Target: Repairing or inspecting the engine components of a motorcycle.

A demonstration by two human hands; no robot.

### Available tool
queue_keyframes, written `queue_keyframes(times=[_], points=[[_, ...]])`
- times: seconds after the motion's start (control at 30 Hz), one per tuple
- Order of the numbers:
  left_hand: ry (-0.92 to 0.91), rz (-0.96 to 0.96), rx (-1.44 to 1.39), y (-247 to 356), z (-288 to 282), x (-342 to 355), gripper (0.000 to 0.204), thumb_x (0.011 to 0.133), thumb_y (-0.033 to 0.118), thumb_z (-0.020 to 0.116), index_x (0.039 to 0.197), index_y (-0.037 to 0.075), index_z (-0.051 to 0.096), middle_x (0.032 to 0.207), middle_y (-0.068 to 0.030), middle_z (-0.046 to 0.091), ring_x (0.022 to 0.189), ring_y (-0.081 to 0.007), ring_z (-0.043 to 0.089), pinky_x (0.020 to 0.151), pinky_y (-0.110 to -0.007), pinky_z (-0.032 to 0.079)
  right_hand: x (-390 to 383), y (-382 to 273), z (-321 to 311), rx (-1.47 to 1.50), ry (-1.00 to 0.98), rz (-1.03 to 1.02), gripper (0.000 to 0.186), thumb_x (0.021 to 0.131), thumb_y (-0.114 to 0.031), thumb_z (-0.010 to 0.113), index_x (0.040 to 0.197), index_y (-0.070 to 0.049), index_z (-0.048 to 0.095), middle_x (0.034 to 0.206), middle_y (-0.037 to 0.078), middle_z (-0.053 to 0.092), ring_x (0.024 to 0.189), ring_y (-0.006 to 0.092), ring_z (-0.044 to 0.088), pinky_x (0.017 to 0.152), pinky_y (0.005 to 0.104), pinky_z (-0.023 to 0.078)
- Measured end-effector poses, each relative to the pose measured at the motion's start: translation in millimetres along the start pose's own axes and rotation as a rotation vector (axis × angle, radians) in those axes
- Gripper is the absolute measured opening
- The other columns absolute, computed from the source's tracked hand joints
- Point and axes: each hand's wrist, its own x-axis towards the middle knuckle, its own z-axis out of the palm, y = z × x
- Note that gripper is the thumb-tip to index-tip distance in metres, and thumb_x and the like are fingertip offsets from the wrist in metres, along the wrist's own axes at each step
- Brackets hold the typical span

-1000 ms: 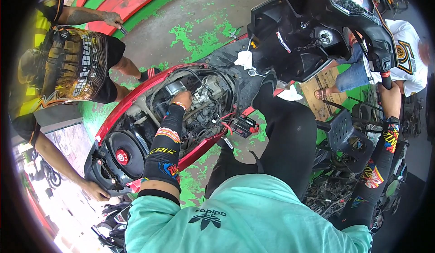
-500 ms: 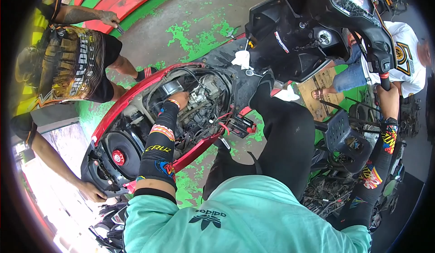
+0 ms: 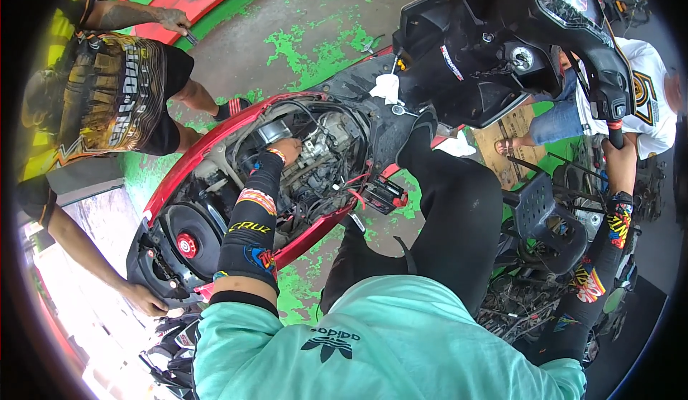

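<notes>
A red and black scooter [image 3: 459,56] stands before me with its seat area uncovered, so that the engine bay shows. My left hand [image 3: 289,150] reaches down into this bay, fingers curled against a silvery metal engine part [image 3: 312,148]; what they hold is hidden. Beside that hand sits a round metal canister [image 3: 274,131]. Far to the right, my right hand [image 3: 622,167] is wrapped around the handlebar grip [image 3: 615,135]. A red fuel cap [image 3: 187,245] shows on the tail section.
On the footboard lie a white rag [image 3: 385,88] and a ring-ended wrench [image 3: 401,110]. A battery [image 3: 385,196] with red leads hangs at the near side. One person [image 3: 107,99] touches the tail; another [image 3: 641,92] stands beyond the handlebar. A black plastic chair [image 3: 541,210] stands at right.
The view has shifted slightly. My left hand stays in the engine bay, and my right hand keeps its hold on the handlebar grip, the wrist turned a little.
</notes>
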Motion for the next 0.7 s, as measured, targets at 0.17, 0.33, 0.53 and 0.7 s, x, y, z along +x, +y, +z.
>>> queue_keyframes(times=[0.17, 0.33, 0.53, 0.7], points=[[0.063, -0.087, -0.028, 0.2, 8.5, -0.3, 0.041, 0.095, 0.034, 0.046, 0.121, 0.008, 0.066, 0.119, -0.0226, 0.067, 0.112, -0.0408, 0.062, 0.099, -0.049, 0.048, -0.4, 0.0, 0.5, -0.048, 0.015, 0.003, 0.025, 0.086, -0.022, 0.064, 0.091, 0.003, 0.064, 0.061, 0.005, 0.058, 0.050, 0.0154, 0.056, 0.050, 0.0331, 0.042], [0.094, -0.122, 0.025, 15.6, 3.0, -17.1, 0.042, 0.095, 0.035, 0.046, 0.123, 0.009, 0.065, 0.117, -0.0226, 0.067, 0.111, -0.0407, 0.063, 0.098, -0.050, 0.048, -0.2, 0.6, 1.3, -0.054, 0.029, -0.012, 0.025, 0.086, -0.021, 0.064, 0.090, 0.004, 0.064, 0.061, 0.005, 0.058, 0.050, 0.0154, 0.056, 0.050, 0.0331, 0.042], [0.104, -0.017, 0.072, 20.9, -8.2, -28.5, 0.036, 0.098, 0.031, 0.043, 0.114, 0.005, 0.061, 0.107, -0.0262, 0.067, 0.104, -0.0435, 0.064, 0.093, -0.052, 0.048, -1.6, -4.2, 0.2, -0.048, 0.029, -0.002, 0.024, 0.085, -0.020, 0.063, 0.089, 0.005, 0.064, 0.062, 0.006, 0.059, 0.051, 0.0154, 0.056, 0.051, 0.0331, 0.043], [0.086, -0.016, -0.009, 18.4, -4.9, -24.5, 0.036, 0.098, 0.031, 0.043, 0.115, 0.005, 0.061, 0.110, -0.0255, 0.067, 0.107, -0.0428, 0.063, 0.094, -0.051, 0.048, -1.6, -5.5, 0.7, 0.004, 0.018, 0.026, 0.025, 0.085, -0.020, 0.064, 0.089, 0.005, 0.063, 0.062, 0.006, 0.059, 0.051, 0.0146, 0.057, 0.051, 0.0322, 0.043]])
